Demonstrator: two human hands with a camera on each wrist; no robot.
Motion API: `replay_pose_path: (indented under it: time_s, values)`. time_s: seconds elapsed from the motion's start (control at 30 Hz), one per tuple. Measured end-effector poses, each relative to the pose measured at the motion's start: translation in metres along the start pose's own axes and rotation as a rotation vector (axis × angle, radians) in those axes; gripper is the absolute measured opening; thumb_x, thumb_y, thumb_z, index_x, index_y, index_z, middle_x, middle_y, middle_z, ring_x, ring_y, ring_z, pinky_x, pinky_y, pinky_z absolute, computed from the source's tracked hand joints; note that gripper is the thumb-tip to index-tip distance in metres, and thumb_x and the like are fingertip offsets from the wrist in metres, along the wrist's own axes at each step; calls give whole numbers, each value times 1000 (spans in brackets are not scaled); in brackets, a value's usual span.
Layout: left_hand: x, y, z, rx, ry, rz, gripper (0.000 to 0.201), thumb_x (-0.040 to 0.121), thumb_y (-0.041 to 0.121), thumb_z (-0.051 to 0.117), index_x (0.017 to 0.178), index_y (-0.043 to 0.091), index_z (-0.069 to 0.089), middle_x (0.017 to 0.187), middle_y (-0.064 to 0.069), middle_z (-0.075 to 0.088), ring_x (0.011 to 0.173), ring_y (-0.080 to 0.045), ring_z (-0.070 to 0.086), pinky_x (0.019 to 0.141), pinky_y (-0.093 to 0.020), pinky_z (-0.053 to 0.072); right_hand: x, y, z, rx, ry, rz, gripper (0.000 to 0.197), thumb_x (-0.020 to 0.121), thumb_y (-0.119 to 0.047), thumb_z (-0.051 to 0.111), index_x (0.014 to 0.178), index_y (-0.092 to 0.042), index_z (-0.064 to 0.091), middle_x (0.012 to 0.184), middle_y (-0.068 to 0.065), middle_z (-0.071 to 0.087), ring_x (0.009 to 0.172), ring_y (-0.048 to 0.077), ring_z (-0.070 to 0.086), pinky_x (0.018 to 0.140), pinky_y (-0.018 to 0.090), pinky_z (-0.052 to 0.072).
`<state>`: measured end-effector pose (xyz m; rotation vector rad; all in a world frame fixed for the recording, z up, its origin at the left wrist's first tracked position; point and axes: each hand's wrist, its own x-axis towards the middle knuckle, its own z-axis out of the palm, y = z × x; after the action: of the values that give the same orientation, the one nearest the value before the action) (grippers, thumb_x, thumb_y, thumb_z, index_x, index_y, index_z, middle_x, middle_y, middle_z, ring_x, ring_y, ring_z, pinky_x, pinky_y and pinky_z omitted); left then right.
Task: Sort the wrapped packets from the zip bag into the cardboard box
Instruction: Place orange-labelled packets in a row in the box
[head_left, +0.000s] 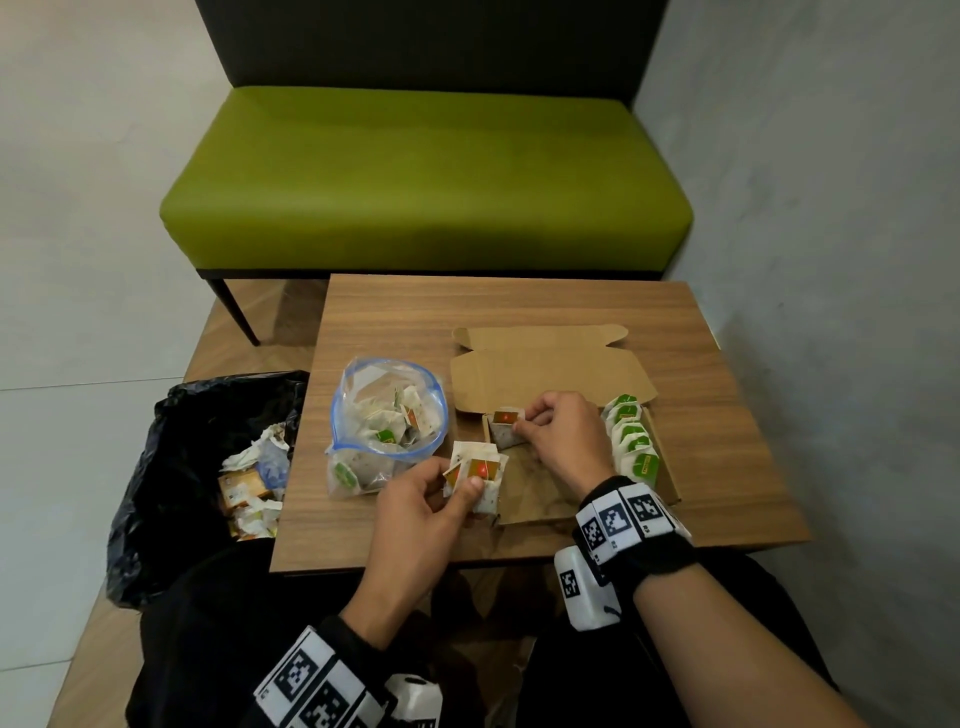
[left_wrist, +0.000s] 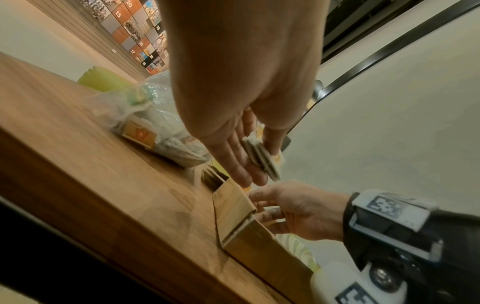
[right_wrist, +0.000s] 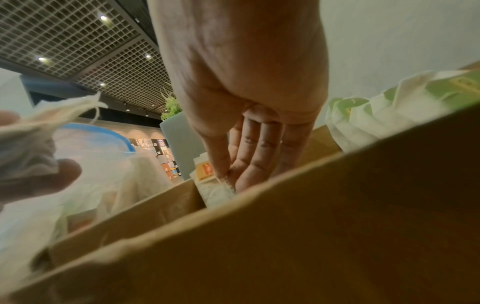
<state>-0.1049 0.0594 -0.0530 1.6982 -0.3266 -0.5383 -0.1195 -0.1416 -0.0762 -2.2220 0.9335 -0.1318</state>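
Note:
The clear zip bag (head_left: 387, 421) with several packets lies left of the open cardboard box (head_left: 670, 467). A row of green-labelled packets (head_left: 631, 436) stands along the box's right wall. My right hand (head_left: 524, 422) pinches a red-labelled packet (head_left: 505, 427) that stands upright in the box's far left corner; the right wrist view shows the thumb and fingers (right_wrist: 244, 164) on that packet (right_wrist: 205, 170). My left hand (head_left: 457, 480) grips a small stack of red-labelled packets (head_left: 478, 470) over the box's left edge. In the left wrist view the stack (left_wrist: 262, 158) sits between thumb and fingers.
The wooden table (head_left: 519, 306) carries the bag and the box, whose lid (head_left: 550, 371) lies folded back. A black rubbish bag (head_left: 197, 415) with crumpled wrappers stands on the floor at the left. A green bench (head_left: 426, 176) is beyond the table, a wall to the right.

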Motion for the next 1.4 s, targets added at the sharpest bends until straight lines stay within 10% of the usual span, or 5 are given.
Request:
replay_pose_path:
  time_s: [0.4,0.67,0.77,1.27,1.4]
  values:
    - [3,3,14,-152,-11,-53,9,91,10,66,99,8,71,86,-6,77,68,-9,70,53,-14,48,-2,4,2,298,-59,124,11,88,-18,74,79,-16,67,71,0,75,59,17,72,67,44,63]
    - [8,7,20,-204,-17,-99,12,91,15,67,101,8,70,88,-9,76,70,-17,69,58,-23,54,-29,-9,-32,393,23,85,12,92,-24,69,87,-12,68,73,4,73,55,14,68,58,31,58]
    - [11,8,23,-241,1,-110,12,90,15,68,99,7,69,82,-7,75,67,-16,68,57,-23,53,-53,-13,-50,595,-157,83,23,89,-31,71,87,-8,71,78,10,75,58,22,67,60,37,57]
    - [11,-2,22,-128,12,-139,12,96,13,60,95,3,68,75,-18,72,65,-20,67,55,-22,53,-40,12,-54,476,-70,-13,5,84,-13,76,84,-15,71,78,6,73,60,14,66,54,25,54]
    - [13,-4,20,-66,19,-114,10,96,15,61,95,9,69,78,-11,74,67,-19,70,57,-23,53,-21,17,-32,220,-154,-97,7,83,-24,78,89,-21,76,84,-7,73,80,10,67,75,32,56]
